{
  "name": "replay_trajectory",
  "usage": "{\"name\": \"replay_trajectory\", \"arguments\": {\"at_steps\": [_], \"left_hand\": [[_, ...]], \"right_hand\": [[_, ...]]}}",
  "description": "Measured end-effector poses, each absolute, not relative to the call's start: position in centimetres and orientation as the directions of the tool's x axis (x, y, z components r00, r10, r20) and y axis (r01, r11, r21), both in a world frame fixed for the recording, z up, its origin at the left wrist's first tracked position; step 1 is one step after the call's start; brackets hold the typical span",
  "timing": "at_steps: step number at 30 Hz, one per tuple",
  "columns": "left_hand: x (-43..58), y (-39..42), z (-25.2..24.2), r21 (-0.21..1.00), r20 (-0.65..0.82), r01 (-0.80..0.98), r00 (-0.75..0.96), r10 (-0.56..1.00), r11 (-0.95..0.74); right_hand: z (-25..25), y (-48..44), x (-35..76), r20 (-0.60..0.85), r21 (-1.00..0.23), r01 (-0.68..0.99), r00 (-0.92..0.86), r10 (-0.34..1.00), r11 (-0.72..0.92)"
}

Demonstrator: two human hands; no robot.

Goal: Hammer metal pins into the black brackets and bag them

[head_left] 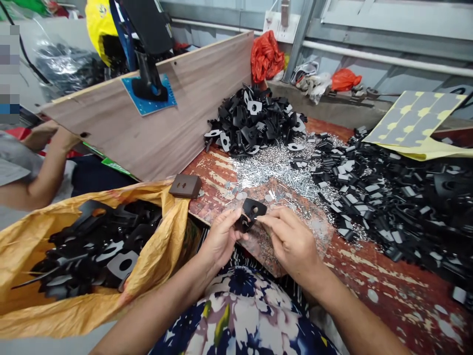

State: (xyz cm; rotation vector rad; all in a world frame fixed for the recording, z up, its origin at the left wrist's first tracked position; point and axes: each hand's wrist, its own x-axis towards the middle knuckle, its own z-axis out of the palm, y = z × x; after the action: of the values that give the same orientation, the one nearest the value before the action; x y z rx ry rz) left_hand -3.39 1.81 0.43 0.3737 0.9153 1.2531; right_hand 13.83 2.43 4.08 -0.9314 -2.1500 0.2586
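Observation:
Between my hands, over the table's near edge, is a black plastic part (254, 208) with a round hole. My left hand (225, 231) grips it along its left side, thumb on top. My right hand (291, 236) is closed in a pinch at the part's right edge; a small shiny bit, perhaps a metal pin, shows at the fingertips, but I cannot make it out fully. Beneath lies a speckled stone slab (314, 224). Just beyond it spreads a heap of small metal pins (273, 167).
A pile of black parts (247, 121) stands at the back, small black clips (369, 197) on the right, with a yellow-backed sticker sheet (414, 118). At left are an orange sack (173, 217) of parts, a brown block (185, 186), a wooden board (177, 113) and another person's arm (48, 167).

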Motion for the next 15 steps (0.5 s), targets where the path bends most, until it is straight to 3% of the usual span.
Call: {"name": "replay_trajectory", "arguments": {"at_steps": [5, 8, 15], "left_hand": [[-2.9, 1.3, 0.1, 0.695, -0.371, -0.630, 0.097, 0.924, 0.345], [-2.7, 0.8, -0.1, 0.690, -0.379, -0.621, 0.125, 0.917, 0.370], [-1.6, 0.3, 0.0, 0.658, -0.400, -0.680, 0.049, 0.915, 0.324]], "right_hand": [[3.1, 2.2, 13.3, 0.564, -0.457, 0.511, -0.466, 0.682, 0.728], [3.3, 1.9, 13.3, 0.558, -0.390, 0.557, -0.490, 0.670, 0.733], [3.6, 0.2, 12.0, 0.561, 0.112, 0.636, -0.675, 0.480, 0.763]]}}
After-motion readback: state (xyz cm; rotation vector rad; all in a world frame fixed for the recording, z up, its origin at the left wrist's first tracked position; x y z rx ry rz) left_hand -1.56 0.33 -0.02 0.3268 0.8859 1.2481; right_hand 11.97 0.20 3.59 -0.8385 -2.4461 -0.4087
